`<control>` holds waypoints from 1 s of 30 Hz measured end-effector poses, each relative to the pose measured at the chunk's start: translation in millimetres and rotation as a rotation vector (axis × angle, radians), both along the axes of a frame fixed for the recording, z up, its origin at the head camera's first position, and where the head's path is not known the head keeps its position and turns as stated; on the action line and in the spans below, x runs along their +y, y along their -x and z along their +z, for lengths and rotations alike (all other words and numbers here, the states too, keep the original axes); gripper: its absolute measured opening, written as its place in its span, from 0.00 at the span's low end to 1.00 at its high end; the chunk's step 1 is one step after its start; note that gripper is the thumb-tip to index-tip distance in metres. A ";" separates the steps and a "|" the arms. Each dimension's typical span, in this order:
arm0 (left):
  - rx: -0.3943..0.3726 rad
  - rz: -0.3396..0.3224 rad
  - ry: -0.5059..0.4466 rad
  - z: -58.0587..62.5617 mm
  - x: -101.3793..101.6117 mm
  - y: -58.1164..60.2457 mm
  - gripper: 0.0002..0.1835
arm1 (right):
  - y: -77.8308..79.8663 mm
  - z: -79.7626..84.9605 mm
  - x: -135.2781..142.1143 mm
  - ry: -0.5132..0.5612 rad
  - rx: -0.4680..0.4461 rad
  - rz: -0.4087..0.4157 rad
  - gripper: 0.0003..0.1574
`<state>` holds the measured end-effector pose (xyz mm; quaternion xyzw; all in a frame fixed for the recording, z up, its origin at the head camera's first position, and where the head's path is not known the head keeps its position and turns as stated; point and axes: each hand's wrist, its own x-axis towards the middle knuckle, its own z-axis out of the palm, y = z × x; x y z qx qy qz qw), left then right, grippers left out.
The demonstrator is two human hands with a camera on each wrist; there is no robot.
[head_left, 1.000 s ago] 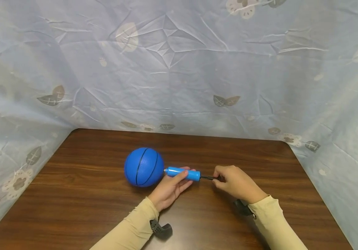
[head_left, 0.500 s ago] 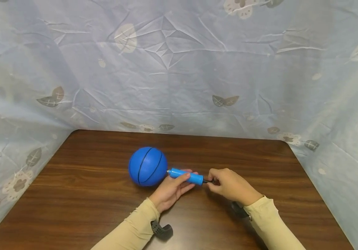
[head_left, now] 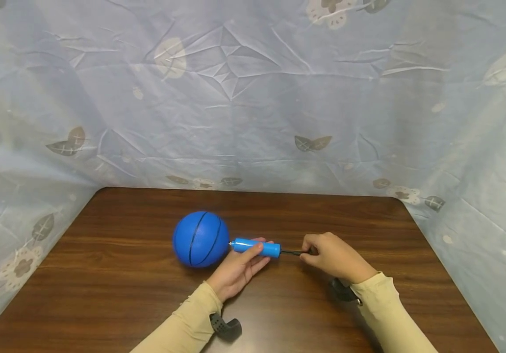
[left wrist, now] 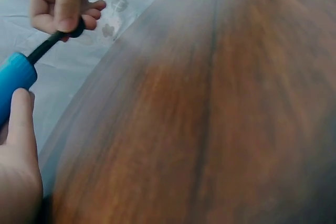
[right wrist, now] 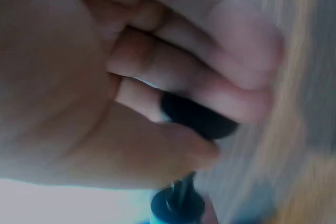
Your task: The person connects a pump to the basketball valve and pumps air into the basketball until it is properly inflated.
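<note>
A blue ball (head_left: 201, 239) with black lines rests on the table, left of centre. The metal tip of a light-blue hand pump (head_left: 270, 250) meets the ball's right side. My left hand (head_left: 240, 267) holds the pump barrel from below, thumb laid over it. At the pump's other end, my right hand (head_left: 334, 255) pinches the black handle, with a length of black rod (head_left: 290, 252) showing outside the barrel. In the right wrist view the black handle (right wrist: 197, 116) sits between thumb and fingers. The left wrist view shows the blue barrel (left wrist: 16, 80) and the rod coming out of it.
The dark wood-grain table (head_left: 103, 294) carries the ball and pump. Pale patterned cloth (head_left: 253, 108) hangs behind the table and along both sides. Black bands with camera mounts (head_left: 226, 328) sit on both wrists.
The right hand moved left, pushing the rod into the barrel, then drew back right, pulling it out again. The ball and pump shifted slightly right, then back left.
</note>
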<state>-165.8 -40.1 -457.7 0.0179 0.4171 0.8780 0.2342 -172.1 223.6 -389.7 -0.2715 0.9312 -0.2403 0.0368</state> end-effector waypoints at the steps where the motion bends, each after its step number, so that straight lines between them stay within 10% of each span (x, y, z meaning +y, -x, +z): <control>1: -0.004 -0.008 -0.003 0.4 -0.5 -0.2 0.27 | -0.7 -0.6 -4.5 0.015 0.016 0.005 0.11; 11: 0.016 -0.042 0.040 -2.3 1.1 -2.3 0.28 | -7.1 -9.4 -29.4 0.072 0.036 0.034 0.05; 24: 0.011 0.011 0.044 -0.3 -0.8 0.9 0.29 | -1.6 7.5 15.2 -0.065 -0.185 0.001 0.08; 30: -0.018 0.039 -0.021 -1.1 0.3 0.0 0.26 | 0.1 5.7 13.4 -0.051 -0.051 0.028 0.09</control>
